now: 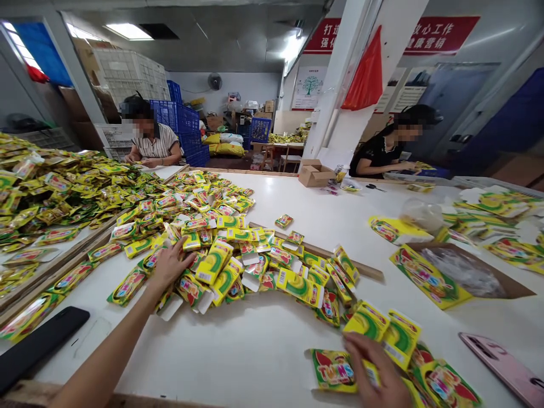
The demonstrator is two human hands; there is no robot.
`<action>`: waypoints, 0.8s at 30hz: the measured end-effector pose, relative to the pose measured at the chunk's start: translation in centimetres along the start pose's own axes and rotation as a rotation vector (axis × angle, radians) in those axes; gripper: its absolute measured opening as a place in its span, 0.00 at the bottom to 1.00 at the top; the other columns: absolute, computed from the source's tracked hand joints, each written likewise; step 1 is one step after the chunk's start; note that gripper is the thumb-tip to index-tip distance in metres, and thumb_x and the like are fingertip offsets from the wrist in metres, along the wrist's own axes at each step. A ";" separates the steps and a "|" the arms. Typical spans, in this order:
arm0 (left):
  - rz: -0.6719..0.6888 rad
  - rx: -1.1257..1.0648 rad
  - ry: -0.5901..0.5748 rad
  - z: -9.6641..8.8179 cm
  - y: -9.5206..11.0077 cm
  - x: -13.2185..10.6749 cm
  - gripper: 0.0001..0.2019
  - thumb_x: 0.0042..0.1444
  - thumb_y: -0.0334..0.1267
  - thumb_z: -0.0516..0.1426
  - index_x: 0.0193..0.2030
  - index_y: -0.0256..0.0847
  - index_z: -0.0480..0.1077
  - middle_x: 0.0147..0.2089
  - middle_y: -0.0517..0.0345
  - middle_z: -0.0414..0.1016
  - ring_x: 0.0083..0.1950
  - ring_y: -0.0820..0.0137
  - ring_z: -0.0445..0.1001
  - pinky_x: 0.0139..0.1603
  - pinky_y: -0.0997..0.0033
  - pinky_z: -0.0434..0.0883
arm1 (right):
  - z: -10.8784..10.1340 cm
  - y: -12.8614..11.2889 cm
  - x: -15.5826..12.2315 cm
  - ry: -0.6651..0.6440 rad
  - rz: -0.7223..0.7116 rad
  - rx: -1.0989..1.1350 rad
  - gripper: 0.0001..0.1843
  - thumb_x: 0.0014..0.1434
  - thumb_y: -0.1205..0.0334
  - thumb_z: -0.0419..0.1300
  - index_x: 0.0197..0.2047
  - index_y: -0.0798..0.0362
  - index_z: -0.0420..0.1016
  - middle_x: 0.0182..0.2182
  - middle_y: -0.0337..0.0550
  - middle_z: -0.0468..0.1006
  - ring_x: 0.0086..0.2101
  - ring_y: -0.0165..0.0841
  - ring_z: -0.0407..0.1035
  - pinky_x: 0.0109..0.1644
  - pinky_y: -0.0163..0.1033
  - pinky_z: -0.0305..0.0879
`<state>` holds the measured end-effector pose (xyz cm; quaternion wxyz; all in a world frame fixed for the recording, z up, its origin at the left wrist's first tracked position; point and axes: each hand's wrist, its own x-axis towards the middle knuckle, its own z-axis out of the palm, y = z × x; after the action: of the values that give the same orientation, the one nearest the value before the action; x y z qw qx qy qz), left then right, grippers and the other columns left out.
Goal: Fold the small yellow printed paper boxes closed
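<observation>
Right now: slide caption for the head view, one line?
Left hand on a pile of small boxes, right hand at a nearer box, pink phone at right on a white table.

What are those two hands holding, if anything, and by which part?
The right hand seems to hold a TWINS box by its right end, though the hand hides that part. The left hand touches the piled boxes; any hold cannot be told.

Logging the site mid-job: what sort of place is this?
Probably a packing workshop: heaps of small boxes, stacked crates behind, and two other people working nearby.
</observation>
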<state>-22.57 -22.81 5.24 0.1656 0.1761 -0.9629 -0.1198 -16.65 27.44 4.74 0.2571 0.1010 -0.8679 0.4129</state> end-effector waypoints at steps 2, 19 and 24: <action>0.018 -0.089 0.002 0.2 1.5 -1.9 0.33 0.58 0.57 0.50 0.66 0.41 0.57 0.50 0.46 0.75 0.50 0.54 0.72 0.51 0.57 0.67 | 3.4 -2.4 -0.1 -0.089 -0.023 0.109 0.13 0.62 0.51 0.56 0.41 0.49 0.76 0.40 0.45 0.77 0.40 0.38 0.73 0.44 0.39 0.71; 0.153 -0.419 -0.038 -0.8 10.6 -14.3 0.31 0.59 0.47 0.54 0.69 0.49 0.52 0.61 0.48 0.62 0.63 0.55 0.63 0.61 0.51 0.64 | 13.4 -11.2 -1.7 -0.418 0.095 0.364 0.11 0.64 0.56 0.52 0.36 0.52 0.72 0.31 0.42 0.75 0.29 0.32 0.69 0.33 0.35 0.64; 0.004 -0.375 0.069 -0.3 11.4 -17.0 0.35 0.59 0.49 0.54 0.70 0.44 0.47 0.69 0.42 0.51 0.71 0.49 0.47 0.65 0.42 0.55 | 10.0 -10.0 -1.9 -0.225 0.030 0.302 0.12 0.64 0.59 0.52 0.31 0.52 0.70 0.28 0.40 0.71 0.28 0.31 0.65 0.32 0.34 0.61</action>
<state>-10.87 -6.05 4.12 0.2288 0.1440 -0.9179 -0.2904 -14.76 13.31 5.08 0.1340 0.1710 -0.8207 0.5284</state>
